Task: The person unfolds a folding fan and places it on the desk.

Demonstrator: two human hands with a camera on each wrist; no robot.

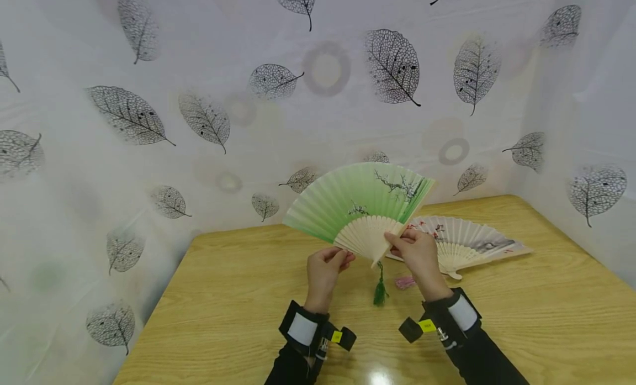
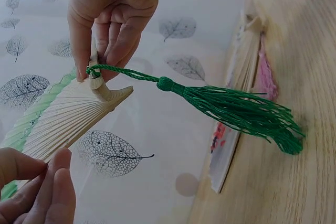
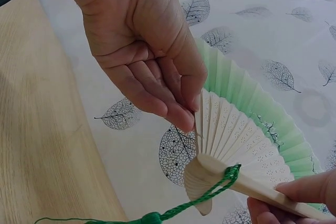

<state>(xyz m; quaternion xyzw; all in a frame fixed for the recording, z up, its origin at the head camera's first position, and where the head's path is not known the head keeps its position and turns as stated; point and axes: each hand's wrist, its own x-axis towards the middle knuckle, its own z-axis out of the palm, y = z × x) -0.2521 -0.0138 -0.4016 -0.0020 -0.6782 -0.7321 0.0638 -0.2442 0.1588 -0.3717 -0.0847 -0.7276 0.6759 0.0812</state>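
Observation:
A green folding fan with a plum-branch print and pale slatted ribs is spread wide above the table. My left hand pinches its left edge rib between thumb and fingers. On the other side, my right hand pinches the right outer guard. From the fan's pivot hangs a green tassel, seen large in the left wrist view. Behind my right hand lies a second, white folding fan with red blossoms, spread on the table and partly hidden. Its pink tassel rests beside it.
The wooden table spreads under both hands. A pale curtain printed with dark leaves stands behind the table and at both sides. Each wrist wears a black strap with a small camera block.

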